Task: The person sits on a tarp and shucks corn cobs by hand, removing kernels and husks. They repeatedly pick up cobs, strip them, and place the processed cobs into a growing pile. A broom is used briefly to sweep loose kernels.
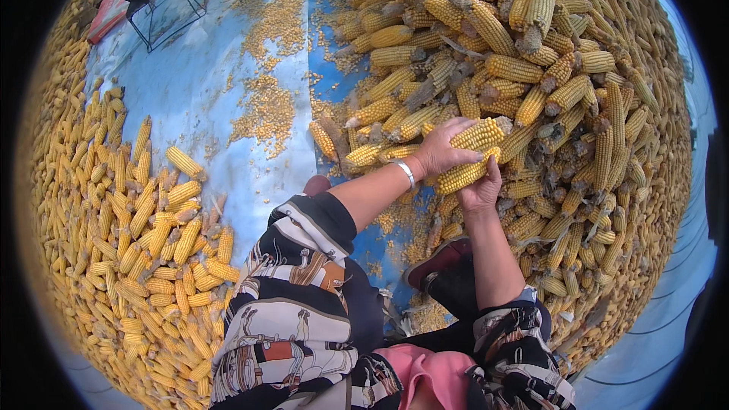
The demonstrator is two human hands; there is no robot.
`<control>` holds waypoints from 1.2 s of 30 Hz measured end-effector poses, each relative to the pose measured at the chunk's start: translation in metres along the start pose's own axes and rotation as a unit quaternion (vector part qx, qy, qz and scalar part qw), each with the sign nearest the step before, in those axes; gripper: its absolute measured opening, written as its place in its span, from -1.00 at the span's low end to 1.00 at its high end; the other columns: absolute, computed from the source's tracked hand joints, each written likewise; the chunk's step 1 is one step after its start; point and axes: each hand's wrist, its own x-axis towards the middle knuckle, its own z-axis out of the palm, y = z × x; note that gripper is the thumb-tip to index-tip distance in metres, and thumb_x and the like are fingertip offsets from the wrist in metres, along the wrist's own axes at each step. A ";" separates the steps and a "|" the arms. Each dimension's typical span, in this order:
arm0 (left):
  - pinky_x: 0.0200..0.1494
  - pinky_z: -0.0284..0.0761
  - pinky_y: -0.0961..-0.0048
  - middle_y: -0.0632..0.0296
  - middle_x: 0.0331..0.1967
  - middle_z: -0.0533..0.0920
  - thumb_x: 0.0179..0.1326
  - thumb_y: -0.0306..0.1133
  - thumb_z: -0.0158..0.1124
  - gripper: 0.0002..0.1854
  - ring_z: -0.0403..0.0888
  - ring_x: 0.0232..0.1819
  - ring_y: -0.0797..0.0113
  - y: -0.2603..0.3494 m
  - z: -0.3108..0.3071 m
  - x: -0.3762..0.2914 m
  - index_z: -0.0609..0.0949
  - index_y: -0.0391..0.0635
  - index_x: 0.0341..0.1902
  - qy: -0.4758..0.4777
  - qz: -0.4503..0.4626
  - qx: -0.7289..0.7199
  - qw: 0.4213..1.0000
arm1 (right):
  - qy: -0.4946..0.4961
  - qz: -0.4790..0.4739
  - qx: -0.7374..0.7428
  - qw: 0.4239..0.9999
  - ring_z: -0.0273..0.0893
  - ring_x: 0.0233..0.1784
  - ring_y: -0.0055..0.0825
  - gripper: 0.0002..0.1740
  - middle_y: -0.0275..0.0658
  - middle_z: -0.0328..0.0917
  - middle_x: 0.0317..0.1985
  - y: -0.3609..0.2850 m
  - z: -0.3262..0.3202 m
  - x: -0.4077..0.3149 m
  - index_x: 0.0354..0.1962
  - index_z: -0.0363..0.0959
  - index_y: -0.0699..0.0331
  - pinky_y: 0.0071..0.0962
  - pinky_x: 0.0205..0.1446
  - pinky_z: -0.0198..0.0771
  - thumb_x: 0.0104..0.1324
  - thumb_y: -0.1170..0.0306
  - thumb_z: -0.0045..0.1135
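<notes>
My left hand (442,149), with a silver bracelet at its wrist, grips a yellow corn cob (477,134). Just below, a second corn cob (468,171) lies in my right hand (482,187), its thumb raised along the cob's right end. Both cobs are held close together, side by side. Around and beyond my hands rises a large pile of husked corn cobs (512,68), some with bits of dry husk and silk. The undersides of the two held cobs are hidden by my palms and fingers.
A second heap of corn cobs (142,239) lies on the left. Loose kernels (265,108) are scattered over a blue and whitish plastic sheet (193,85). A black wire frame (171,11) stands at the upper left beside a person's dark clothing. My dark red shoe (424,265) rests near the pile.
</notes>
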 end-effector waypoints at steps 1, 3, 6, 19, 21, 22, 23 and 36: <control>0.41 0.10 0.29 -0.06 0.28 0.37 -0.08 0.08 0.42 -0.09 0.24 0.37 0.06 -0.001 0.004 -0.012 0.40 -0.21 0.31 -0.036 0.010 0.061 0.997 | -0.036 0.006 0.024 0.999 0.29 0.29 -0.11 -0.29 -0.12 0.33 0.22 0.007 -0.009 -0.018 0.25 0.19 0.22 0.02 0.40 0.18 0.19 0.22 0.23; 0.36 0.19 0.34 0.02 0.21 0.45 -0.02 0.00 0.41 -0.21 0.35 0.29 0.17 -0.004 0.008 -0.035 0.46 -0.19 0.25 -0.062 -0.067 0.077 0.993 | -0.010 0.006 0.037 0.999 0.28 0.30 -0.11 -0.30 -0.14 0.33 0.23 0.028 -0.020 -0.040 0.25 0.21 0.21 0.01 0.40 0.17 0.21 0.20 0.22; 0.25 0.31 0.44 0.16 0.08 0.56 0.06 -0.13 0.39 -0.38 0.48 0.14 0.37 -0.007 -0.002 -0.066 0.53 -0.19 0.17 -0.108 -0.160 -0.158 0.968 | 0.106 0.002 0.013 0.994 0.27 0.31 -0.09 -0.34 -0.14 0.33 0.23 0.055 -0.017 -0.065 0.26 0.21 0.20 0.01 0.39 0.18 0.26 0.19 0.15; 0.45 -0.05 0.00 0.03 0.33 0.25 0.27 0.20 0.06 -0.15 0.22 0.35 0.17 0.227 -0.310 -0.367 0.15 -0.24 0.37 0.431 0.317 -0.310 0.786 | -0.460 0.201 -0.262 0.824 -0.43 0.57 -0.03 0.19 0.26 -0.44 0.45 0.286 0.379 -0.117 0.42 -0.47 0.37 -0.20 0.56 -0.38 0.16 0.21 0.28; 0.47 -0.10 -0.03 0.04 0.27 0.25 0.34 0.17 -0.03 -0.15 0.18 0.37 0.19 0.240 -0.337 -0.427 0.06 -0.27 0.42 0.657 0.201 -0.162 0.708 | -0.488 0.088 -0.385 0.779 -0.23 0.55 -0.07 0.12 0.29 -0.15 0.41 0.296 0.383 -0.144 0.41 -0.20 0.42 -0.27 0.52 -0.15 0.10 0.14 0.32; 0.46 -0.03 0.00 0.04 0.24 0.27 0.37 0.11 -0.06 -0.22 0.20 0.35 0.22 0.233 -0.339 -0.450 0.09 -0.28 0.40 0.699 0.155 -0.161 0.680 | -0.477 0.087 -0.462 0.743 -0.07 0.50 -0.10 0.03 0.26 0.02 0.36 0.294 0.369 -0.150 0.37 -0.05 0.42 -0.29 0.47 -0.03 0.11 0.14 0.32; 0.43 0.08 0.06 0.06 0.21 0.32 0.39 0.06 -0.07 -0.27 0.29 0.29 0.22 0.218 -0.336 -0.467 0.13 -0.30 0.38 0.726 0.087 -0.177 0.659 | -0.503 0.064 -0.493 0.707 0.09 0.45 -0.13 -0.06 0.22 0.19 0.30 0.283 0.346 -0.146 0.33 0.10 0.42 -0.31 0.42 0.09 0.12 0.15 0.31; -0.24 0.53 0.48 0.20 -0.25 0.67 0.20 -0.32 0.22 -0.67 0.63 -0.26 0.39 -0.018 -0.146 -0.203 0.61 -0.25 -0.01 0.160 -0.297 0.081 0.938 | 0.147 0.199 -0.572 0.782 0.54 -0.08 -0.39 -0.43 -0.22 0.56 -0.12 0.008 0.014 -0.092 0.12 0.35 0.35 -0.35 -0.05 0.42 0.24 0.22 0.25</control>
